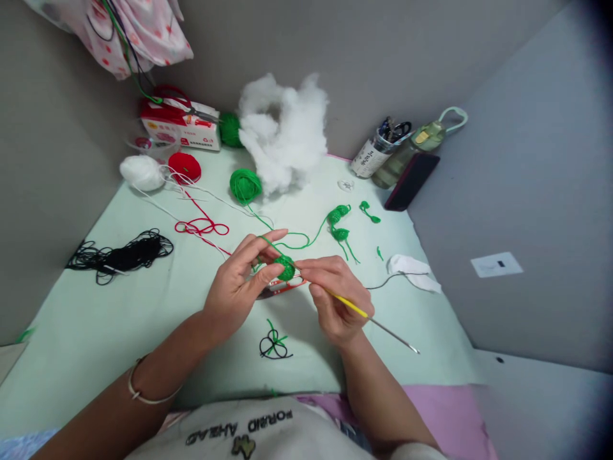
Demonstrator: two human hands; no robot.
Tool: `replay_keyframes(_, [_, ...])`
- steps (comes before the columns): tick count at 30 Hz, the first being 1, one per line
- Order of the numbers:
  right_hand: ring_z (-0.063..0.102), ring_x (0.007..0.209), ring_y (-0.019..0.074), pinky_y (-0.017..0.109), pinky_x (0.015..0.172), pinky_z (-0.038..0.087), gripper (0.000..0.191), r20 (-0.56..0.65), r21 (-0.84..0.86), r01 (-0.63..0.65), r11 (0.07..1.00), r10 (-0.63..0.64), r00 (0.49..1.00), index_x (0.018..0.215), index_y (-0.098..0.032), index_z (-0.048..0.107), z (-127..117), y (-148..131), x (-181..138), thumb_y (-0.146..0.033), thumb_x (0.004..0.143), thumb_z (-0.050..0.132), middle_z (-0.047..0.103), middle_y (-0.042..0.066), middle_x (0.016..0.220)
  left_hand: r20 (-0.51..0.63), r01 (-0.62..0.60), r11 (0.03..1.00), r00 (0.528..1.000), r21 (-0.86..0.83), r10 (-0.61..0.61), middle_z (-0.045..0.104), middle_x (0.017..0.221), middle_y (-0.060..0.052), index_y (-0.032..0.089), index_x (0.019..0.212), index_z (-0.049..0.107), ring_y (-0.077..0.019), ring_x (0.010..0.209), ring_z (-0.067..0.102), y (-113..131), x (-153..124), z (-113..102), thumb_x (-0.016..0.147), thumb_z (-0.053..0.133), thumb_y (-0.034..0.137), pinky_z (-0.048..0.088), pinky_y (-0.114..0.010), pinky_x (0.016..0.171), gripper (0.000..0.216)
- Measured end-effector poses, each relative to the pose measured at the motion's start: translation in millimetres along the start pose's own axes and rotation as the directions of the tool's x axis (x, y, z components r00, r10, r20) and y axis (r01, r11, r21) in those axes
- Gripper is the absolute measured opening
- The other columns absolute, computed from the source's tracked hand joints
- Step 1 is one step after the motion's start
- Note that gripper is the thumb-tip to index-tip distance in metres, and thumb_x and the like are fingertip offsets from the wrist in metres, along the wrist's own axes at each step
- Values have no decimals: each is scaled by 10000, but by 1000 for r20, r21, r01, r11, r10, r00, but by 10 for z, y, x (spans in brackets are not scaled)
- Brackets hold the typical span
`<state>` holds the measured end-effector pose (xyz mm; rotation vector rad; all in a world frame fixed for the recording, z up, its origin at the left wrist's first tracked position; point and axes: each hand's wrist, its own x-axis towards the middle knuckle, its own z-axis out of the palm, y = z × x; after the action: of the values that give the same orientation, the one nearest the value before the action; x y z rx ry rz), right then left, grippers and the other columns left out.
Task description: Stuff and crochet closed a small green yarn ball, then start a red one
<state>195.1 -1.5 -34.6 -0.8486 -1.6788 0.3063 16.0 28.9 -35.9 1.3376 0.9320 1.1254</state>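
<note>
Between thumb and fingers of the left grip (234, 278), pinched nearly closed, sits a small, rounded, bumpy-stitched green crocheted piece (286, 269); just right of it, the right grip (335, 295) curls closed around a yellow-handled hook (352, 306).

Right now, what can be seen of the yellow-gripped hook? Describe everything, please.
The hook is thin and straight, with a yellow grip and a grey, metallic-looking shaft ending in a small, hooked-looking tip. The right hand holds it aslant, that tip toward the picture's lower right. The hand hides its opposite end, near the green crocheted piece.
</note>
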Motion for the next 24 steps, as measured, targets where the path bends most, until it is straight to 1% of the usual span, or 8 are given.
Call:
replay_keyframes(4, [759, 879, 227, 385, 700, 626, 386, 25, 11, -32, 999, 32, 999, 1221, -281, 723, -24, -1, 6, -72, 922, 599, 798, 80, 1005, -22, 82, 985, 996, -154, -86, 643, 1039, -8, 308, 1435, 590, -145, 953, 629, -25, -11, 33, 848, 805, 299, 531, -268, 890, 625])
replay_keyframes(9, [738, 934, 217, 360, 753, 643, 440, 88, -329, 165, 930, -144, 986, 1321, -314, 687, 32, -9, -69, -101, 940, 633, 776, 82, 1085, -102, 133, 964, 982, -232, -160, 616, 915, 17, 267, 1412, 609, -114, 866, 596, -27, -39, 98, 805, 845, 286, 525, -219, 824, 652])
replay_keyframes(11, [734, 926, 216, 354, 777, 649, 448, 104, -423, 208, 882, -181, 978, 1308, -351, 696, 46, -32, -100, -109, 934, 658, 777, 59, 1056, -71, 174, 930, 976, -322, -207, 597, 909, 23, 274, 1387, 628, -102, 823, 581, -10, -46, 118, 797, 852, 290, 521, -202, 761, 631])
replay_keyframes(13, [734, 912, 213, 344, 782, 655, 500, 120, -452, 218, 865, -183, 976, 1319, -369, 689, 47, -44, -121, -84, 908, 689, 782, 44, 1039, 40, 271, 859, 959, -434, -282, 587, 914, 25, 284, 1373, 641, -88, 797, 571, 10, -40, 123, 804, 846, 299, 506, -186, 729, 605])
replay_keyframes(16, [742, 928, 218, 356, 764, 664, 525, 69, -351, 203, 914, -191, 979, 1367, -374, 656, 46, -8, -139, -98, 920, 676, 787, 46, 1080, 261, 453, 718, 891, -528, -371, 613, 953, 7, 281, 1366, 656, -91, 834, 584, 22, -10, 95, 847, 806, 321, 495, -191, 773, 542])
replay_keyframes(18, [750, 959, 226, 374, 758, 664, 482, 11, -212, 156, 965, -157, 987, 1367, -365, 660, 58, 39, -139, -122, 951, 635, 783, 56, 1114, 342, 514, 662, 857, -545, -385, 638, 980, -14, 266, 1369, 659, -110, 876, 597, 17, 13, 63, 865, 784, 338, 492, -212, 812, 525])
replay_keyframes(21, [760, 966, 218, 367, 726, 657, 437, -51, -24, 69, 997, -70, 996, 1323, -357, 694, 80, 79, -122, -115, 975, 587, 777, 65, 1145, 350, 511, 645, 859, -568, -373, 649, 969, -25, 253, 1379, 650, -136, 872, 597, 14, 43, 16, 845, 791, 336, 490, -253, 829, 559])
replay_keyframes(24, [771, 978, 215, 365, 721, 662, 434, -60, 59, -2, 998, 6, 998, 1294, -374, 705, 80, 55, -99, -104, 982, 570, 788, 53, 1143, 299, 469, 668, 883, -578, -361, 625, 940, -13, 247, 1377, 644, -140, 815, 581, 31, 71, -22, 800, 812, 291, 492, -280, 795, 603])
